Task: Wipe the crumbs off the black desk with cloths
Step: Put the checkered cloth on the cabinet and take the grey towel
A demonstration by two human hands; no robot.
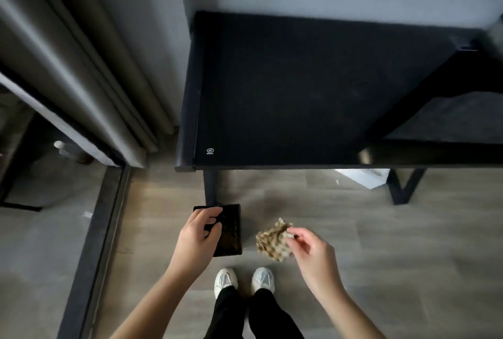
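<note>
While left hand (197, 232) grips black tray (231, 232), right hand (310, 249) pinches cloth (272, 240), desk (285, 88) beyond

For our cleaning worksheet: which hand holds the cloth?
The right hand pinches the crumpled beige cloth; the left hand grips a black tray instead.

— What's pinched in the right hand (310, 249)?
— One cloth (272, 239): beige, mottled brown.
— And gripped in the left hand (200, 232)?
— One tray (230, 235): black, brown speckle inside.
— Beyond both grips?
— One desk (299, 88): matt black, small white logo (210, 151).
— Below them?
— The floor (381, 243): grey-brown wood grain. Two shoes (226, 280): white. The trousers (228, 311): black.
— Left of the tray grip?
— One curtain (81, 52): plain grey, darker in the folds.
</note>
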